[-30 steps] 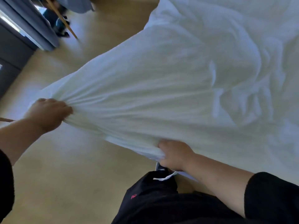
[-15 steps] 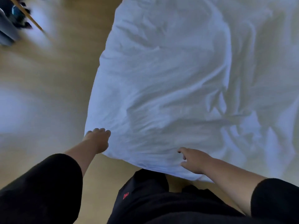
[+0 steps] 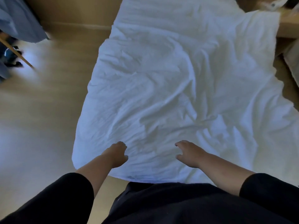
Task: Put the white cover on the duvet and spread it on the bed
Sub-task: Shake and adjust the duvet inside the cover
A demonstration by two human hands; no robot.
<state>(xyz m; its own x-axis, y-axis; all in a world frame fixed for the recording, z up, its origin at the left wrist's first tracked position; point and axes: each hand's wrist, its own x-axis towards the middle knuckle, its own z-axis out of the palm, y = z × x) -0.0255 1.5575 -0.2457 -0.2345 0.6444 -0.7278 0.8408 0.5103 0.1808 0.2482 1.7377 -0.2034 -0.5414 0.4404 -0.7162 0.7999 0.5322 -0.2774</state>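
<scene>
Both the left hand (image 3: 117, 155) and right hand (image 3: 188, 153) lie loose, apparently gripping nothing, on the duvet (image 3: 161, 86); best sweep outward from them, flattening creases ahead.

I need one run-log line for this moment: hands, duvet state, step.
left hand: open, over duvet near edge | right hand: open, fingers spread | duvet: flat, wrinkled | step: smoothing
</scene>
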